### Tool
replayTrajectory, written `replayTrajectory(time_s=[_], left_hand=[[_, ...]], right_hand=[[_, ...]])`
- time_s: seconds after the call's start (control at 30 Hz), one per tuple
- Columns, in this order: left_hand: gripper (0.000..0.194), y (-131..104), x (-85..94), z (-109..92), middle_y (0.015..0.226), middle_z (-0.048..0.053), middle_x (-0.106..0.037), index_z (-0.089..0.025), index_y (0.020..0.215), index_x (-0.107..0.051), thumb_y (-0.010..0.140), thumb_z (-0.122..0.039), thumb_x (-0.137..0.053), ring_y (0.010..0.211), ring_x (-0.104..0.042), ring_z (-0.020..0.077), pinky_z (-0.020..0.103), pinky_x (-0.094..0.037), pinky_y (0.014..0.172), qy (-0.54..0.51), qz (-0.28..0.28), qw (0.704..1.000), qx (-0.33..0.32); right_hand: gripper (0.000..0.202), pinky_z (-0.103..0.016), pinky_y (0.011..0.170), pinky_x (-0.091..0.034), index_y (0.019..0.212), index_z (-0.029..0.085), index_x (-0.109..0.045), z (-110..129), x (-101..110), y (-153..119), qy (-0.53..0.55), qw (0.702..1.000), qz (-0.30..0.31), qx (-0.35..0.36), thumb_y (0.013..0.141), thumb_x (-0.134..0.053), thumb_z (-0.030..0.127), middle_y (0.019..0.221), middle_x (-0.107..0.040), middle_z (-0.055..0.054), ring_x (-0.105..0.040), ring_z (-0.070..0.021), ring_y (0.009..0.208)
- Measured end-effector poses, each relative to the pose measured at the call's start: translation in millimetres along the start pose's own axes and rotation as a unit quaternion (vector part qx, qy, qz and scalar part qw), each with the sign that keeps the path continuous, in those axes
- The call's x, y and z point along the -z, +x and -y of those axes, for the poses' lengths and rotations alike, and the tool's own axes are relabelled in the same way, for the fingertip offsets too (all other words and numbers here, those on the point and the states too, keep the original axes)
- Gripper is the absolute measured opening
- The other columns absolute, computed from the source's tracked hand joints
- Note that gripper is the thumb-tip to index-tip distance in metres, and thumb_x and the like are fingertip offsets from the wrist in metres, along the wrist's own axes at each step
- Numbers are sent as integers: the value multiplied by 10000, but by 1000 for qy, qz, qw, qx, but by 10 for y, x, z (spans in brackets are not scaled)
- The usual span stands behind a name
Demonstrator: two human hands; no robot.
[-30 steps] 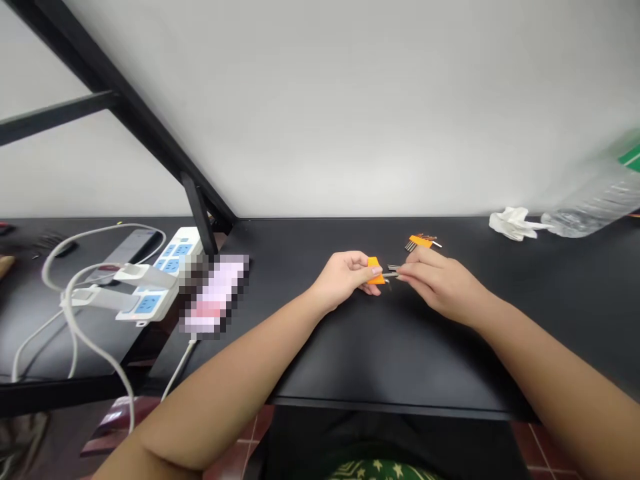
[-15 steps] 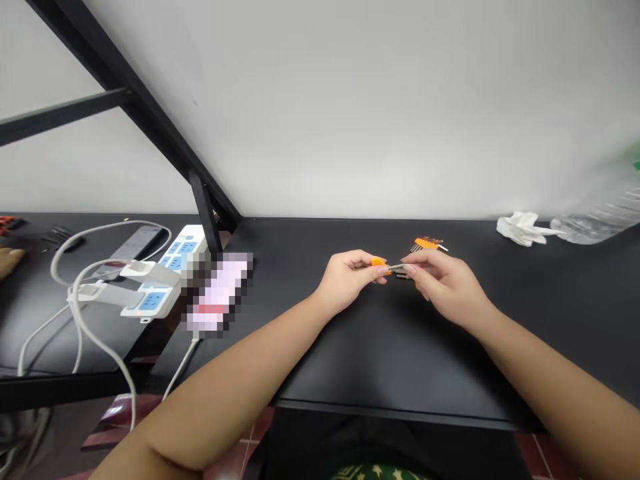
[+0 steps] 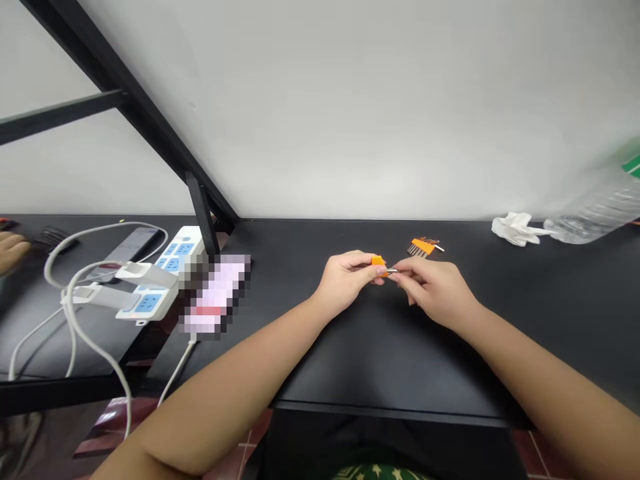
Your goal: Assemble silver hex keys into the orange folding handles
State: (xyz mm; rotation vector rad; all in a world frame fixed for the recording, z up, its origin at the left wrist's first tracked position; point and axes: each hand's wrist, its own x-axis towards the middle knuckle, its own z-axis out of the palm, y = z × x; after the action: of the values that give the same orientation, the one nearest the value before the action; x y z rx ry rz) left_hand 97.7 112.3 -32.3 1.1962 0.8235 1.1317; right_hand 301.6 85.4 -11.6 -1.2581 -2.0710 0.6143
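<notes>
Near the middle of the black table, my left hand [image 3: 347,280] is closed on a small orange plastic holder [image 3: 379,262], pinched between thumb and fingers. My right hand [image 3: 435,287] meets it from the right, its thumb and fingertips closed on a thin silver metal rod [image 3: 393,271] whose left end is at the holder. Fingers hide most of both pieces, so how deep the rod sits I cannot tell. Just beyond my right hand lies a second orange holder [image 3: 425,247] with several thin metal rods through it, on the tabletop.
A crumpled white tissue [image 3: 517,229] and a clear plastic bottle [image 3: 595,210] lie at the back right. On the left are a blurred-out phone [image 3: 217,293], a white power strip [image 3: 170,267] with cables, another phone [image 3: 127,253], a black frame [image 3: 203,207] and another person's hand [image 3: 13,251].
My right hand has moved left towards my left hand, bringing the rod close against the orange holder. More of the second orange holder shows. The other person's hand has come further into view.
</notes>
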Motion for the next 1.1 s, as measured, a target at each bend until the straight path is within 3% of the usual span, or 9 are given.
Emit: replayTrajectory(time_s=[0.1,0.17,0.27,0.43,0.57,0.67,0.9,0.97,1.1], left_hand=[[291,-6,-29,5,873,38,-702,-164,860,-801,720,-404,-887,743,-709,169,338,-632,761,1,6,1000,-20],[293,-10,-45,11,874,40,-698,-159,862,-788,739,-411,-874,747,-699,163,329,-624,757,14,9,1000,-23],[286,-18,-47,10,864,40,-698,-151,844,-751,767,-408,-851,750,-680,151,305,-607,738,40,18,999,-13],[284,-10,13,12,898,45,-716,-148,892,-715,773,-370,-847,779,-677,142,299,-590,772,54,37,998,0],[325,22,57,23,914,57,-742,-149,937,-715,751,-369,-867,747,-686,140,309,-588,762,39,6,999,13],[359,46,69,20,913,72,-762,-142,955,-730,738,-386,-878,707,-696,148,322,-598,738,23,-12,999,31],[381,74,76,2,829,65,-760,-127,894,-735,703,-412,-901,605,-673,133,301,-580,666,28,-25,998,43],[374,67,75,-4,822,61,-757,-128,879,-733,704,-414,-899,599,-668,130,297,-575,660,34,-22,998,42],[359,49,75,-14,813,58,-756,-131,864,-722,709,-406,-895,607,-673,136,302,-577,668,42,-5,998,51]], right_hand=[[182,-280,611,-499,951,230,-680,43,-73,-7,-18,999,-41,26,1018,-558,347,791,-761,-25,-672,-161,617],[184,-282,642,-508,942,229,-679,46,-133,2,-21,998,-35,38,1025,-545,325,877,-780,-37,-696,-170,694],[191,-270,607,-483,887,222,-652,26,-170,20,-38,999,-10,33,1019,-551,316,814,-747,-28,-661,-160,659],[192,-277,639,-457,913,199,-667,-112,63,35,-101,992,-3,77,1010,-573,335,802,-675,-32,-610,-151,677],[120,-285,645,-456,932,209,-688,-358,317,37,-224,969,93,54,958,-571,217,962,-682,-48,-627,-169,759],[156,-272,604,-432,874,211,-686,-451,371,37,-271,948,162,33,944,-549,182,962,-675,-39,-621,-157,728],[124,-283,513,-296,763,189,-602,-231,278,23,-367,910,189,-27,867,-545,155,966,-681,-64,-567,-139,612],[88,-282,518,-299,769,202,-593,-191,285,27,-350,918,179,-50,842,-558,167,916,-688,-45,-581,-153,635],[48,-270,597,-414,831,223,-607,-162,338,34,-215,967,127,-55,856,-574,200,771,-673,2,-606,-154,662]])
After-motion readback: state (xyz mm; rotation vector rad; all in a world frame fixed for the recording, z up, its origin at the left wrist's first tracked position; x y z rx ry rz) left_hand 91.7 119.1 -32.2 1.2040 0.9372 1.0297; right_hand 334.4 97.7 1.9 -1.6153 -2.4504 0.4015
